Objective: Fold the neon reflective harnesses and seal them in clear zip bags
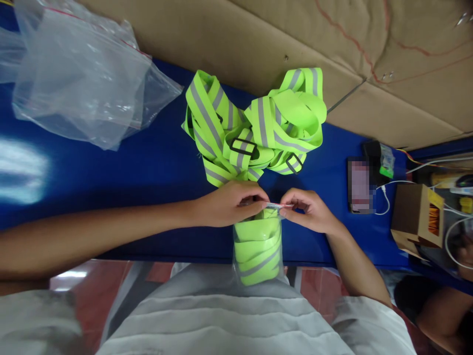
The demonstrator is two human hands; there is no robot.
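A small clear zip bag stuffed with folded neon-yellow reflective strap hangs over the near edge of the blue table. My left hand pinches the bag's top strip from the left. My right hand pinches the same strip from the right. Just beyond my hands lies a loose pile of neon-yellow reflective straps with grey stripes and black buckles.
A heap of clear plastic bags lies at the far left. Brown cardboard runs along the table's far side. At the right are a phone, white cables, a small brown box and another person's arm.
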